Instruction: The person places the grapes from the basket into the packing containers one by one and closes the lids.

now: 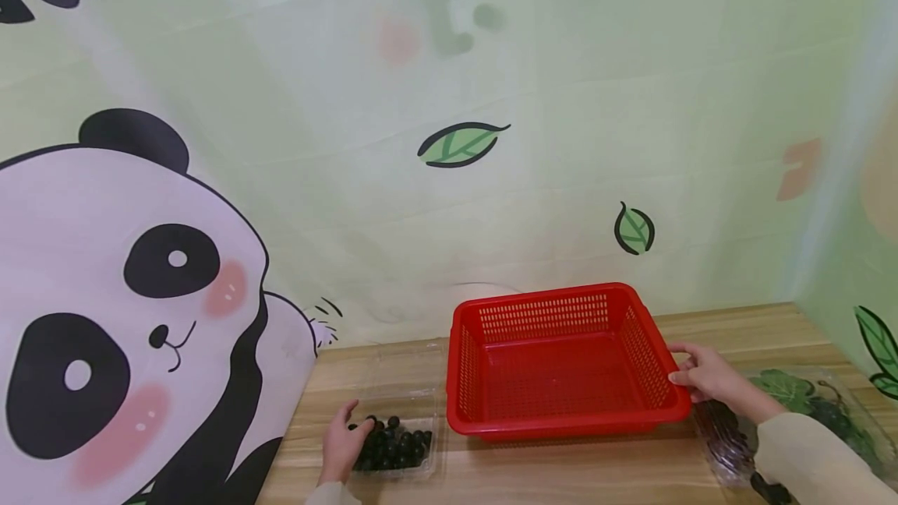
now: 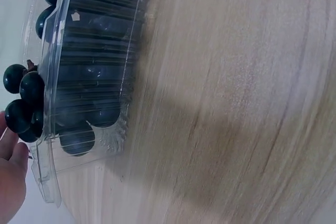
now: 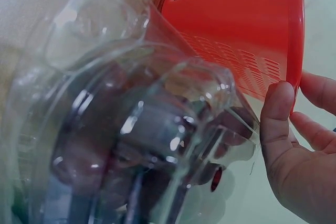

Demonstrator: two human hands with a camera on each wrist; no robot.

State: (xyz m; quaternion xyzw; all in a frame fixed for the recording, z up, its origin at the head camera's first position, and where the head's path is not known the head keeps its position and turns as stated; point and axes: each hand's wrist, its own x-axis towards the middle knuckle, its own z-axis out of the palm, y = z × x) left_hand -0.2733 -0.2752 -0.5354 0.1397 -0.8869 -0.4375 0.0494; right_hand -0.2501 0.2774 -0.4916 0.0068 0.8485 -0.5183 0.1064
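A red plastic basket (image 1: pixel 547 372) with slotted walls and a bare floor stands on the table. My right hand (image 1: pixel 712 380) pinches its right rim, and in the right wrist view the thumb (image 3: pixel 276 114) lies along the outside of the wall. At the left, a clear plastic box (image 2: pixel 94 66) with its lid folded back holds dark round grapes (image 1: pixel 393 446). My left hand (image 1: pixel 341 443) is at the box's left side, thumb and forefinger spread. In the left wrist view its fingertips (image 2: pixel 18 156) come right up to grapes that stick out above the box rim.
To the right, below the right forearm, lie clear packs with dark red grapes (image 3: pixel 100 145) and a pack with green leaves (image 1: pixel 782 388). A cloth wall (image 1: pixel 561 178) printed with a panda and leaves rises behind the wooden table (image 1: pixel 582 474).
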